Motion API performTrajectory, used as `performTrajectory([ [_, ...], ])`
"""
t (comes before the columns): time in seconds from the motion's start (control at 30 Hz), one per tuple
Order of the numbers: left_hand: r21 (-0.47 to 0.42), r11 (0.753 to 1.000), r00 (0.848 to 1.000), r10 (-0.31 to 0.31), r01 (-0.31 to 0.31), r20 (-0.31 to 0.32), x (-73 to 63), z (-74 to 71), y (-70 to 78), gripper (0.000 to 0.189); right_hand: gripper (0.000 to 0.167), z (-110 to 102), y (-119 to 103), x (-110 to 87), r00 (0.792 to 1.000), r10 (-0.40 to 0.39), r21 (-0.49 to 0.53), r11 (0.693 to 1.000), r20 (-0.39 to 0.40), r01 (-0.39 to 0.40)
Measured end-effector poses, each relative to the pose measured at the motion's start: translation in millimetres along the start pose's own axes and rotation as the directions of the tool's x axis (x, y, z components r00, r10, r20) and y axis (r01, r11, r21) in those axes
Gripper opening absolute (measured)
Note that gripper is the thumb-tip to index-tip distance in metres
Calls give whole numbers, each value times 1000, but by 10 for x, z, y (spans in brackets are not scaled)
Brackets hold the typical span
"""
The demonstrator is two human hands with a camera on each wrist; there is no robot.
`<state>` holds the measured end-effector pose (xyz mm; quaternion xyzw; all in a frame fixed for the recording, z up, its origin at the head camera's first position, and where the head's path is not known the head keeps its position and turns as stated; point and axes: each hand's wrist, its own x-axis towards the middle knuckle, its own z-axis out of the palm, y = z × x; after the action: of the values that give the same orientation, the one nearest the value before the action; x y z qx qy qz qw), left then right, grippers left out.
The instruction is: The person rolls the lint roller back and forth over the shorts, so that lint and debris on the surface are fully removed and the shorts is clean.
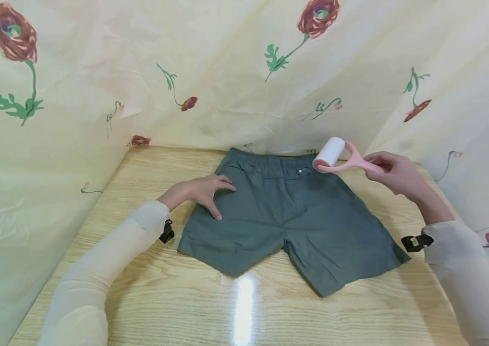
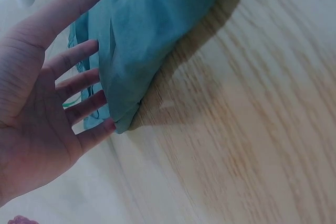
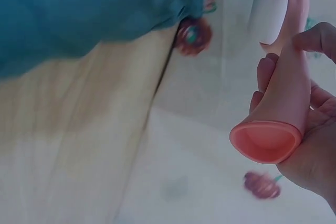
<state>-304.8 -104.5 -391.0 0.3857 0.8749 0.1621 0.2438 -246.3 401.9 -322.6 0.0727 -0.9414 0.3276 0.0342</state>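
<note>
A pair of dark grey-green shorts (image 1: pixel 266 211) lies spread on the wooden table, waistband toward the back. My left hand (image 1: pixel 204 191) rests on the left side of the shorts, thumb and fingers spread; the left wrist view shows the fingers (image 2: pixel 79 82) extended along the cloth edge. In my right hand (image 1: pixel 396 174) is the pink handle of a lint roller (image 1: pixel 331 153), gripped with the thumb along it in the right wrist view. The roller's white cylinder is at the right end of the waistband; whether it touches the cloth I cannot tell.
The wooden table (image 1: pixel 162 298) has a bright light reflection near its front. Behind and beside it hangs a pale floral sheet (image 1: pixel 227 72) that meets the table's back and side edges. Black straps (image 1: pixel 417 242) are on both wrists.
</note>
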Motion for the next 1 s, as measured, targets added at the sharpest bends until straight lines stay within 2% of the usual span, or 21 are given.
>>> performTrajectory([
  [0.23, -6, 1000, 1000, 2, -2, -6, -5, 7, -5, 92, 30, 191, -311, 122, 996, -90, 61, 994, 12, 89],
  [0.5, -11, 1000, 1000, -7, 7, -9, 4, 26, -36, 92, 33, 441, -660, 230, 978, -192, 57, 981, 84, 187],
  [0.63, 5, 1000, 1000, -15, 15, -5, 11, 23, -26, 92, 33, 567, -843, 276, 953, -275, 41, 961, 130, 272],
  [0.83, 38, 999, 1000, -18, 18, -9, 14, 7, 5, 92, 28, 770, -1053, 355, 896, -399, 13, 914, 194, 405],
  [1.0, 50, 999, 1000, -22, 22, -7, 21, 7, 9, 92, 26, 928, -1175, 391, 879, -399, -3, 910, 260, 414],
])
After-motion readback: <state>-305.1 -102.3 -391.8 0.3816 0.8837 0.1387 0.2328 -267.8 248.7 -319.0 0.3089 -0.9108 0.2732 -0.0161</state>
